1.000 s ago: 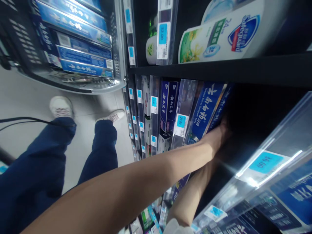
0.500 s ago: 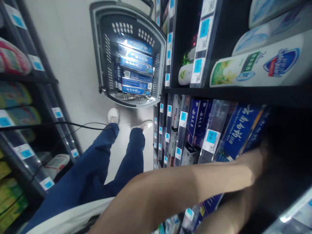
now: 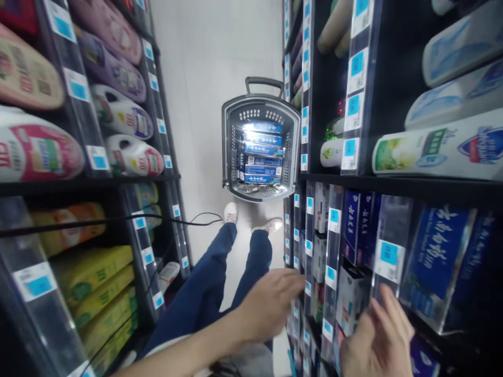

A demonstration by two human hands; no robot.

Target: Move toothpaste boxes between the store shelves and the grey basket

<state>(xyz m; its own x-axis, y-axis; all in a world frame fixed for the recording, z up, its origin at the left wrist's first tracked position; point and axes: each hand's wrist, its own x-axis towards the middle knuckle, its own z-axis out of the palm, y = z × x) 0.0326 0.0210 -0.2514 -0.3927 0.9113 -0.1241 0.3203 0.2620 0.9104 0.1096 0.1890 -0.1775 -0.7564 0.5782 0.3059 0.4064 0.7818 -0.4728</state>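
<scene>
My left hand (image 3: pixel 271 303) is over the aisle with its fingers stretched toward the edge of the right-hand shelving. Nothing shows in it. Farther right, my right hand (image 3: pixel 375 335) is raised in front of the shelf, fingers extended and apart, holding nothing that I can see. Just above that hand are a clear shelf-edge strip with a blue and white price label (image 3: pixel 389 256) and a grey-white box (image 3: pixel 349 298). Blue toothpaste boxes with white characters (image 3: pixel 436 251) stand on the shelf to its right, and narrower dark blue boxes (image 3: pixel 357 225) stand to its left.
On the floor ahead of my feet sits a grey shopping basket (image 3: pixel 228 141) with several blue boxes (image 3: pixel 263 149) inside. White body wash bottles (image 3: pixel 440 149) fill the upper right shelf. Detergent bottles (image 3: pixel 133 155) and yellow packs (image 3: pixel 102 283) line the left shelving. A black cable (image 3: pixel 98 222) crosses the left side.
My arm has drawn back from deep in the right-hand shelf. Both hands are now visible in front of it. The view has shifted, showing more of the left shelving.
</scene>
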